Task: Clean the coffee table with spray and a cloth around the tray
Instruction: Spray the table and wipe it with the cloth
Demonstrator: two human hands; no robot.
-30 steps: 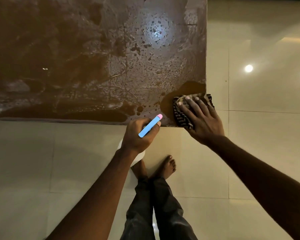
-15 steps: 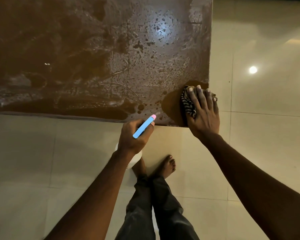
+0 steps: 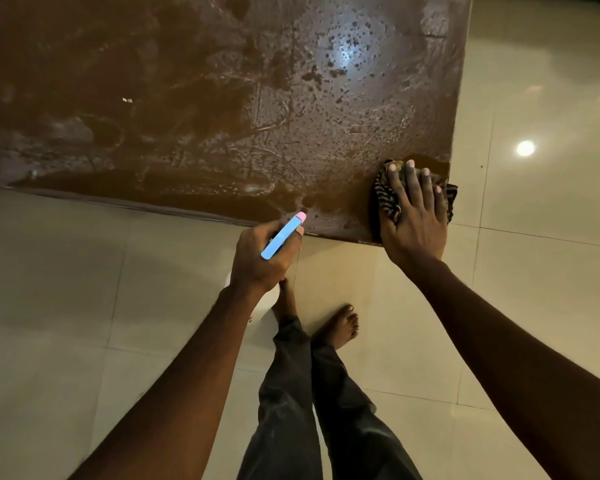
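The brown coffee table [image 3: 187,98] fills the upper part of the head view, its top wet with droplets and streaks. My right hand [image 3: 414,216] presses flat on a dark striped cloth [image 3: 388,199] at the table's near right corner. My left hand [image 3: 267,258] grips a spray bottle [image 3: 283,236] with a blue head and pink nozzle, held just off the table's near edge; the white bottle body is mostly hidden under my hand. No tray is in view.
Glossy beige floor tiles [image 3: 534,271] surround the table on the near and right sides. My bare feet [image 3: 338,327] and dark trousers stand just in front of the table's near edge. A ceiling light reflects on the floor at the right.
My right hand has slid the cloth further from me along the table's right edge, and it now lies straighter. The left hand with the spray bottle stayed in place.
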